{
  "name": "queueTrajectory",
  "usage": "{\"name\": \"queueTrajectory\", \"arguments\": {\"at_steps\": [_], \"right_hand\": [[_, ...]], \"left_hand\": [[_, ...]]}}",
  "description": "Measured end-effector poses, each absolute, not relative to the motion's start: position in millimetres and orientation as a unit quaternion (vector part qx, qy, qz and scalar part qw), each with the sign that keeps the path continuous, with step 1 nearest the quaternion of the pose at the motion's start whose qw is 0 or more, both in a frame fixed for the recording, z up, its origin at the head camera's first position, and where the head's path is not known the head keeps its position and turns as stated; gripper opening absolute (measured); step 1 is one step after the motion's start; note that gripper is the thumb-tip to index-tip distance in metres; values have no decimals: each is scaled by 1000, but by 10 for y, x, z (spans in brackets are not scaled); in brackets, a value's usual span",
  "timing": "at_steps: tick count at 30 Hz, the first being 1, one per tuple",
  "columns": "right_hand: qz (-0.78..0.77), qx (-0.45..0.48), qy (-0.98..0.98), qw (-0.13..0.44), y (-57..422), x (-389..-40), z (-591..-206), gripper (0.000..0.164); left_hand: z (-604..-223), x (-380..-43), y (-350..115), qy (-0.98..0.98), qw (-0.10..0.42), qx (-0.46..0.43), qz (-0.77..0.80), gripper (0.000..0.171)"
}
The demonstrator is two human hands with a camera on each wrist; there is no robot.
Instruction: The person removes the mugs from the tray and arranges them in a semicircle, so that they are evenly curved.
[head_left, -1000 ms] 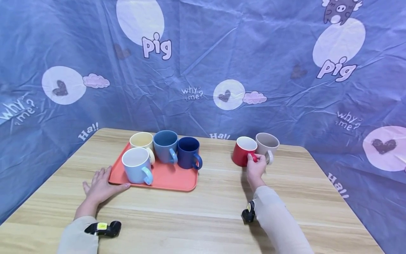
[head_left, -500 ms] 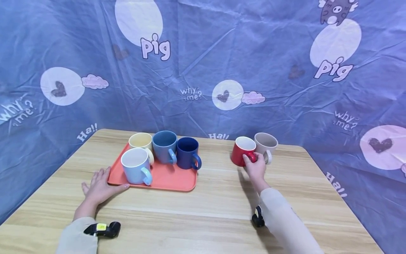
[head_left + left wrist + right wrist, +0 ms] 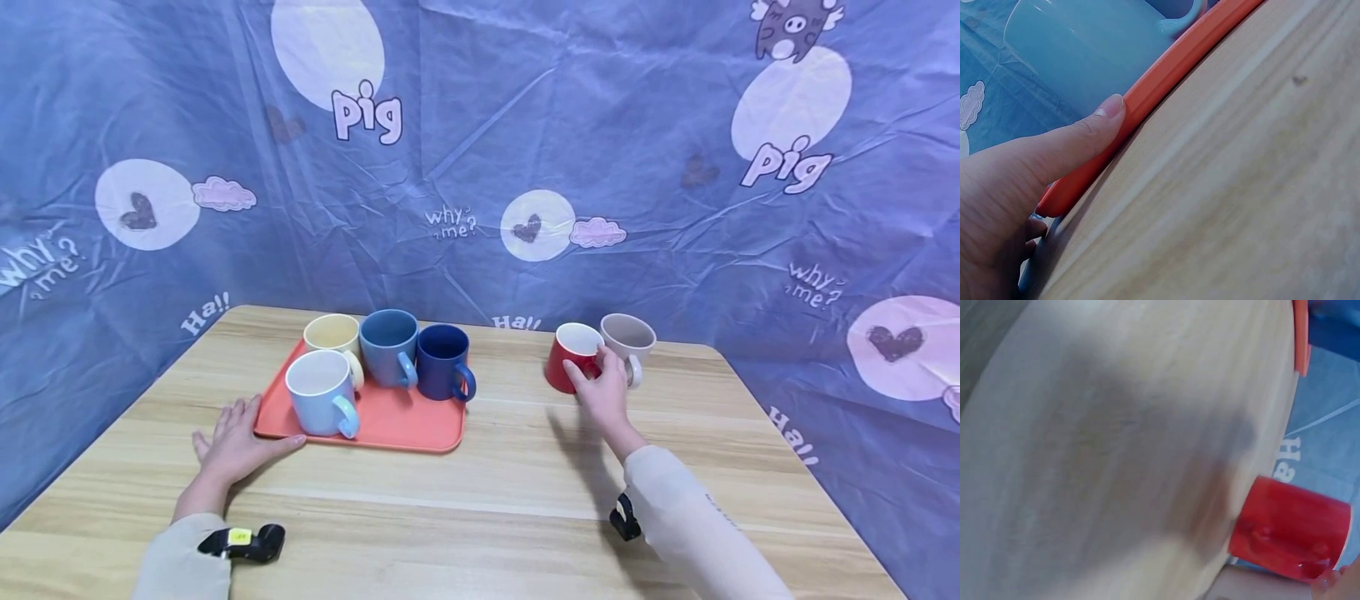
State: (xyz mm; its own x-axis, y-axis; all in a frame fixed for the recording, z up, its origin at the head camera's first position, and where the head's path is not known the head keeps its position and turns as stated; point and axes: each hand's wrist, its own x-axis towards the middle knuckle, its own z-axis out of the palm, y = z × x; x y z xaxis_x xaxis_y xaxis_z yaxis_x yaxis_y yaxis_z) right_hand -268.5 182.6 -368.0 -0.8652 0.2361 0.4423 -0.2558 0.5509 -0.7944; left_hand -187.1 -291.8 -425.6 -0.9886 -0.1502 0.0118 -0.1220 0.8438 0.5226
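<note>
My left hand (image 3: 236, 446) lies spread at the near left corner of an orange-red tray (image 3: 420, 429). In the left wrist view, its thumb (image 3: 1082, 140) rests on the tray's rim beside a light blue mug (image 3: 1085, 50). On the right, my right hand (image 3: 603, 396) reaches to a red mug (image 3: 561, 367) with a white inside. Its thumb and forefinger are spread apart at the mug's handle side. In the right wrist view, the red mug (image 3: 1294, 522) shows its handle uncovered, with fingertips (image 3: 1340, 584) right at the rim.
A grey mug (image 3: 630, 337) stands close right of the red one. On the tray, a cream mug (image 3: 330, 333), a teal-blue mug (image 3: 390, 350) and a dark blue mug (image 3: 442, 371) stand behind the light blue mug. A blue printed cloth (image 3: 450, 150) hangs behind the table (image 3: 450, 533).
My right fingers have come off the red mug's handle and spread, and the right forearm has swung rightward. My left hand and the tray have kept their place.
</note>
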Motion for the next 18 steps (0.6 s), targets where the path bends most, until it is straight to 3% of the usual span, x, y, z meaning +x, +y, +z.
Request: {"name": "queueTrajectory", "arguments": {"at_steps": [18], "right_hand": [[429,38,-873,228,1347,-2731,-3330,62]], "left_hand": [[-4255,-1844,-2920,-959,26,68,-273,114]]}}
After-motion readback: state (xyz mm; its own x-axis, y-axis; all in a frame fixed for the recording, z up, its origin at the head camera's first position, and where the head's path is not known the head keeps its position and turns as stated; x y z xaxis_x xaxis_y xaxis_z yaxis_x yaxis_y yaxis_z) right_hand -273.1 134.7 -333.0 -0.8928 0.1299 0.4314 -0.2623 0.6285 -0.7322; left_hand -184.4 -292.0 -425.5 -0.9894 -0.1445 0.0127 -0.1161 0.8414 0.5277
